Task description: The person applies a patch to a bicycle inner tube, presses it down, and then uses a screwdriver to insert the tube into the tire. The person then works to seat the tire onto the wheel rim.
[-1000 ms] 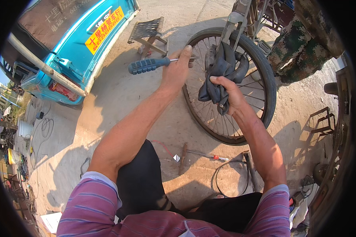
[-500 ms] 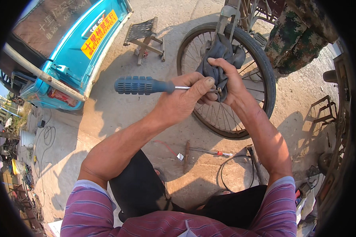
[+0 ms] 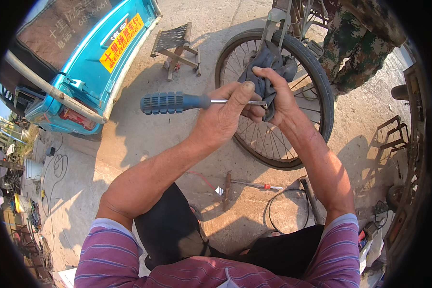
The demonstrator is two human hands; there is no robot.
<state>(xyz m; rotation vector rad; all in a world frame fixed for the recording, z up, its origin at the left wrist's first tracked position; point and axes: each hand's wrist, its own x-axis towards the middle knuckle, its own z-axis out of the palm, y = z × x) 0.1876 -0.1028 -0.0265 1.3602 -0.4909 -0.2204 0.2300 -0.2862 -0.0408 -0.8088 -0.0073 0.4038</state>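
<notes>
A screwdriver with a ribbed blue handle lies crosswise in my left hand, its handle sticking out to the left. The metal shaft runs past my fingers, and its end meets the rubber near my right palm. My left fingers curl under it, with the thumb raised. A bunched dark grey rubber inner tube is gripped by my right hand, thumb pressed on top. Just behind it stands a bicycle wheel with a black tyre and thin spokes. The tube's far end rests by the fork.
A folding stool stands beyond my left hand, near a blue three-wheeler body. A person in camouflage trousers is at the far right. On the ground by my feet lie a T-handled tool, a thin black cable and a hammer-like tool.
My left thumb has lifted off the screwdriver's shaft near its end, baring more of the metal. The screwdriver shifted slightly. My right hand keeps its hold on the inner tube.
</notes>
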